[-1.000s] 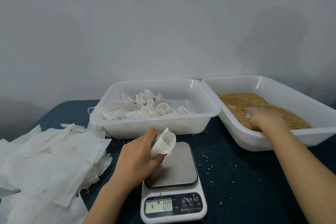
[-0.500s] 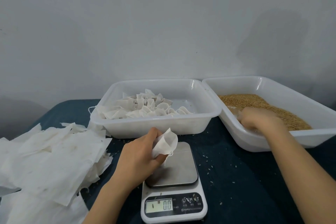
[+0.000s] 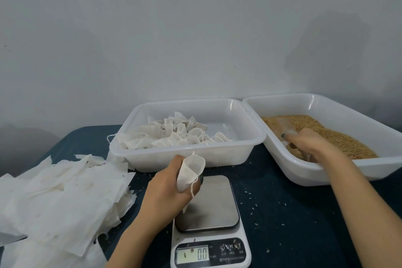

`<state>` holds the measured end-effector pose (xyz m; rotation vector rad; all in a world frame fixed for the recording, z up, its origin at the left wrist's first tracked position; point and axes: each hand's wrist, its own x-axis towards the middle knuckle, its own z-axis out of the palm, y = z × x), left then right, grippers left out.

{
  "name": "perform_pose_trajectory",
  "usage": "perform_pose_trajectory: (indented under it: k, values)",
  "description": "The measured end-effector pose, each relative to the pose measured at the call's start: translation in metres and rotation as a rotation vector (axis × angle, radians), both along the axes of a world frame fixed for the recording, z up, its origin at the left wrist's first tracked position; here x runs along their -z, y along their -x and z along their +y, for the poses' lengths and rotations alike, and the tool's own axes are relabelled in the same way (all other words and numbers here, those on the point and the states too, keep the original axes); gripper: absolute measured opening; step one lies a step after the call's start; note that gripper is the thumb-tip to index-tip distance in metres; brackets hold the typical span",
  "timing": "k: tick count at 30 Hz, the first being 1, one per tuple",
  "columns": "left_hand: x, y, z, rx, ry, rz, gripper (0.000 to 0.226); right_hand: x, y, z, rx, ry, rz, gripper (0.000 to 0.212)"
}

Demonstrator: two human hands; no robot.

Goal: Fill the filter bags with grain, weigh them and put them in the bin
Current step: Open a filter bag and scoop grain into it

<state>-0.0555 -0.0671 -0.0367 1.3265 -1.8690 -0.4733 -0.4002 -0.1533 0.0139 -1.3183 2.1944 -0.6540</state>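
Filter bag (image 3: 191, 169) pinched in left hand (image 3: 165, 193) over scale (image 3: 214, 204); right hand (image 3: 309, 143) in grain (image 3: 343, 139).

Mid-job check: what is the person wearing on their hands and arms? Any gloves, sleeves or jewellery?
The left forearm and right forearm are bare, with no sleeves in view. The left hand and right hand wear no gloves; no ring, watch or bracelet shows. The fingernails that show carry dark blue-green polish.

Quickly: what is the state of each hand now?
Left hand: holding an open filter bag.
Right hand: in the grain, grip cannot be told.
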Motion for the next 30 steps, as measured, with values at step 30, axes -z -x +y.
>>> perform_pose_trajectory:
  k: [30]
  values:
    - [0.002, -0.017, -0.010, -0.146, -0.034, -0.150, 0.033, -0.060, -0.061, 0.068, -0.777, 0.481, 0.634, 0.030]
